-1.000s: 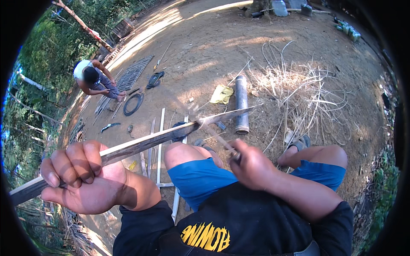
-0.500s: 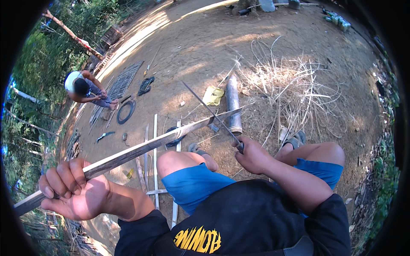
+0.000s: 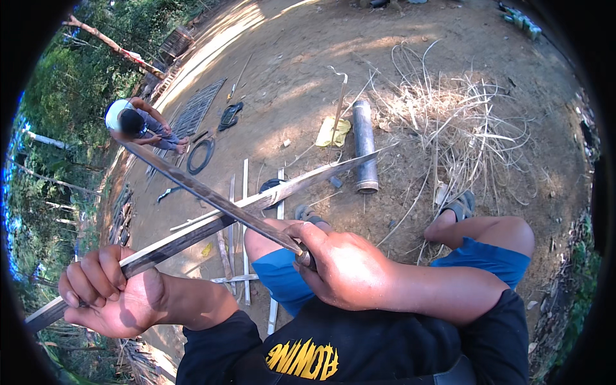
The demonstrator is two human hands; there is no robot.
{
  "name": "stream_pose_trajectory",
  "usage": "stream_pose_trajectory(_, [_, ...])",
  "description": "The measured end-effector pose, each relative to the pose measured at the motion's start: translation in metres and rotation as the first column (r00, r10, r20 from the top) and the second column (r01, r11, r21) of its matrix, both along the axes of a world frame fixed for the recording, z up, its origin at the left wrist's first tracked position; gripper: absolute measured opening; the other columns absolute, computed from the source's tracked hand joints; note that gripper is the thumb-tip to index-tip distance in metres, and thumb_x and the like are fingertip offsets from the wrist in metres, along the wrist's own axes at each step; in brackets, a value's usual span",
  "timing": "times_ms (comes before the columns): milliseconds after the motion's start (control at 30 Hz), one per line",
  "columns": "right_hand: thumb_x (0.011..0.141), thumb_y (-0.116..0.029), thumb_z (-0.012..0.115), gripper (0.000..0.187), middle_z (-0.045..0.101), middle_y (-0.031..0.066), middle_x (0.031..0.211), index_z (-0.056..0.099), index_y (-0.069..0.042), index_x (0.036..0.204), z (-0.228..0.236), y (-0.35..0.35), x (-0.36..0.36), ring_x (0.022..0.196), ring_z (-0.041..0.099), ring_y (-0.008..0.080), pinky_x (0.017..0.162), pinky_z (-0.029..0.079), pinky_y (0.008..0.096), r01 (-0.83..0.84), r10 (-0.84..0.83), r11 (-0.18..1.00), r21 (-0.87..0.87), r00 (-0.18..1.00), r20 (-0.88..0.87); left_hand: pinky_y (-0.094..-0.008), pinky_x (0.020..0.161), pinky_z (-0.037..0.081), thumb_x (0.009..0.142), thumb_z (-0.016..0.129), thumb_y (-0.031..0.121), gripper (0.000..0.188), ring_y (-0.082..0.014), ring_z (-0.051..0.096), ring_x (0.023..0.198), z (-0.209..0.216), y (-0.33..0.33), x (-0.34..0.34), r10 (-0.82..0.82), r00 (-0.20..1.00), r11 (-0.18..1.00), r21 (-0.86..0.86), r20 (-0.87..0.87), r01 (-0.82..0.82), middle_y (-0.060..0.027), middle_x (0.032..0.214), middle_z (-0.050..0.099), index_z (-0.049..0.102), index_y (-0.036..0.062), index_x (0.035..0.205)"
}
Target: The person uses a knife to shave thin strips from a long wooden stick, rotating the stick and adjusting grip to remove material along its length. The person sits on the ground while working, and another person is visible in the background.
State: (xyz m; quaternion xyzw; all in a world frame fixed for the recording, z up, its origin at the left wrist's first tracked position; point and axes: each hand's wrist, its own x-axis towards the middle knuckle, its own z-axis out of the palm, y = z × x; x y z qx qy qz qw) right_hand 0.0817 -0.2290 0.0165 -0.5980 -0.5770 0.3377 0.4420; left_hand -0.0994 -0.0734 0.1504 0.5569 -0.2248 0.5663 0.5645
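Note:
My left hand (image 3: pixel 115 295) is closed around a long split strip of wood or bamboo (image 3: pixel 301 183), pale on its upper edge and dark on its side. The strip slants away to the upper right, its far end thin and pointed. Wrapped round the handle of a long machete (image 3: pixel 186 183), my right hand (image 3: pixel 353 266) is in front of my lap. The blade points to the upper left and crosses the strip near its middle. A thin pale sliver (image 3: pixel 199 219) stands off the strip's upper edge beside the blade.
A dark tube (image 3: pixel 366 144) lies ahead, beside a yellow wrapper (image 3: pixel 332 131) and a heap of pale shavings (image 3: pixel 462 128). Pale slats (image 3: pixel 245 231) lie left of my knees. Another person (image 3: pixel 138 125) bends over at far left, near a black coil (image 3: pixel 201 157) and a slatted panel (image 3: pixel 196 112).
My right hand has come left and nearer with the machete, from the strip's far end to about its middle. A sliver now shows on the strip. My left hand has barely moved.

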Motion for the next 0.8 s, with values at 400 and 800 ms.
stream_pose_trajectory(400, [0.082,-0.012,0.061,0.034,0.063,0.0236,0.088,0.053,-0.001,0.113,-0.073,-0.005,0.04,0.086,0.062,0.0407,0.075,0.049,0.0451,0.303,-0.289,0.919,-0.251,0.953,0.092,-0.0212,0.041,0.024,0.095,0.038,0.055,0.051,-0.0056,0.028,0.045,-0.003,-0.004,-0.008,0.002,1.0,1.0,0.018,0.028,-0.002,0.0063,0.057,0.035,0.046,0.0096,0.074])
stream_pose_trajectory(800, [0.084,-0.014,0.056,0.028,0.064,0.023,0.087,0.053,-0.003,0.109,-0.086,0.001,0.047,0.085,0.061,0.0429,0.074,0.047,0.0517,0.319,-0.279,0.931,-0.176,0.935,0.219,-0.022,0.043,0.025,0.094,0.036,0.059,0.056,-0.0074,0.029,0.046,0.0,0.012,-0.009,0.08,0.997,0.995,-0.06,0.022,-0.079,0.004,0.056,0.034,0.047,0.0079,0.074])
